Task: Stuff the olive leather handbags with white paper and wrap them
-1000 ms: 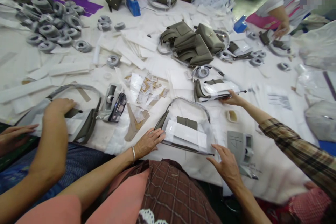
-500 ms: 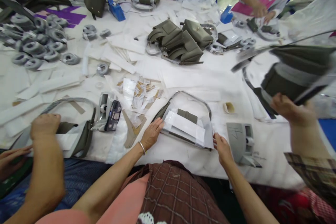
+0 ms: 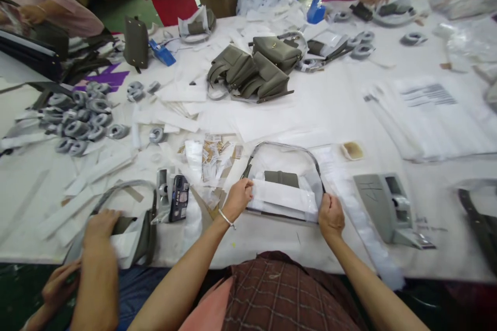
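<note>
In front of me a grey-green handbag (image 3: 281, 178) lies on the table, with a white paper strip (image 3: 285, 195) across its front and its wrapped handle arched toward the far side. My left hand (image 3: 238, 198), a bracelet on its wrist, is closed on the bag's left edge near the strip's end. At the right edge, by the base of the handle, my right hand (image 3: 331, 215) grips the bag with curled fingers. Both thumbs are partly hidden.
On my right stand a grey tape dispenser (image 3: 382, 207) and a yellowish block (image 3: 352, 150). To the left, a co-worker's hands hold another bag (image 3: 145, 235); a boxed item (image 3: 179, 198) lies between. Several bags (image 3: 264, 70) and grey rolls (image 3: 81, 119) lie beyond.
My hands have closed more tightly on the bag's sides; the right fingers were looser before. The co-worker's arm and raised bag at right have left the view. The view has shifted.
</note>
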A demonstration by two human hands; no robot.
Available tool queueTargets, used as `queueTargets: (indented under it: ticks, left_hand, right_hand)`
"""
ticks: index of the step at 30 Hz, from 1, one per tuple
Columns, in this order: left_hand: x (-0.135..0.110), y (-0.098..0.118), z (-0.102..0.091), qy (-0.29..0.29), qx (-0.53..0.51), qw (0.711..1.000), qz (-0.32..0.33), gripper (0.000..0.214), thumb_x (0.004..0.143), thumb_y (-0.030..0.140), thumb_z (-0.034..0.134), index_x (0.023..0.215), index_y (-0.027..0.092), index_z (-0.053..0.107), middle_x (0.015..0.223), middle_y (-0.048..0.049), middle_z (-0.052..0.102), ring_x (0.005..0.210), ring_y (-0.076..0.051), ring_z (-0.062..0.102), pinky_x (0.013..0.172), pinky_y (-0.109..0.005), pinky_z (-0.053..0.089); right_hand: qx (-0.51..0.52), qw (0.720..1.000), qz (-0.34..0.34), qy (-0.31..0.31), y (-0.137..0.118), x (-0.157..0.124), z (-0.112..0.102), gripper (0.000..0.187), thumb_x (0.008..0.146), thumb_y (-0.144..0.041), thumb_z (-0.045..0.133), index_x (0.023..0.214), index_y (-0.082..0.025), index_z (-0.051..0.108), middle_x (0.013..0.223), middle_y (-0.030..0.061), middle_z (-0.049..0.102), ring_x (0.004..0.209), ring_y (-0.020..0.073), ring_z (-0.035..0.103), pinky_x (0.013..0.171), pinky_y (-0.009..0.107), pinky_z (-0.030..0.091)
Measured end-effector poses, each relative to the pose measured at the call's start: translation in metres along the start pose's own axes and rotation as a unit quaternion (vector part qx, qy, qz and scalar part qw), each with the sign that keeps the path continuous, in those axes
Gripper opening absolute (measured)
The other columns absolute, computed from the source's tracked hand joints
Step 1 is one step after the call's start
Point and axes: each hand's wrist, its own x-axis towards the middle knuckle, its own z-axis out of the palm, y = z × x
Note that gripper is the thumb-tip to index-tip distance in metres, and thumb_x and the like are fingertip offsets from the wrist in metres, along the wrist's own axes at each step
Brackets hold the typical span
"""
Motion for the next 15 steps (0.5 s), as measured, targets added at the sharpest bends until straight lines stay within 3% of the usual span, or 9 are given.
queueTargets:
  ticks: [2, 7, 15]
  left_hand:
    - [0.014, -0.01, 0.005, 0.004, 0.01, 0.999, -0.049, 0.017, 0.084, 0.005, 0.045, 0.087, 0.016, 0.058, 0.068, 0.003, 0.059, 0.053, -0.009, 0.061, 0.05, -0.018, 0.051]
    - [0.02, -0.022, 0.004, 0.01, 0.033, 0.996, -0.077, 0.014, 0.082, 0.005, 0.048, 0.084, 0.016, 0.057, 0.063, 0.0054, 0.057, 0.047, -0.007, 0.056, 0.045, -0.015, 0.047]
    - [0.023, -0.016, -0.016, -0.113, 0.023, 0.988, -0.098, 0.019, 0.066, 0.003, 0.055, 0.08, 0.012, 0.065, 0.062, 0.0044, 0.059, 0.05, -0.006, 0.054, 0.051, -0.016, 0.048]
  right_hand:
    - [0.004, 1.0, -0.006, 0.004, 0.002, 0.0, 0.002, 0.049, 0.088, -0.053, 0.026, 0.099, -0.019, 0.059, 0.098, 0.0137, 0.062, 0.096, 0.0273, 0.053, 0.088, 0.04, 0.04]
    - [-0.01, 0.999, -0.028, 0.018, 0.004, 0.0, 0.006, 0.051, 0.091, -0.053, 0.025, 0.1, -0.018, 0.06, 0.095, 0.013, 0.061, 0.094, 0.0263, 0.053, 0.086, 0.038, 0.04]
    - [-0.025, 0.997, -0.062, 0.036, 0.007, 0.002, 0.008, 0.052, 0.093, -0.051, 0.024, 0.1, -0.017, 0.062, 0.094, 0.0131, 0.063, 0.092, 0.0254, 0.054, 0.085, 0.036, 0.04]
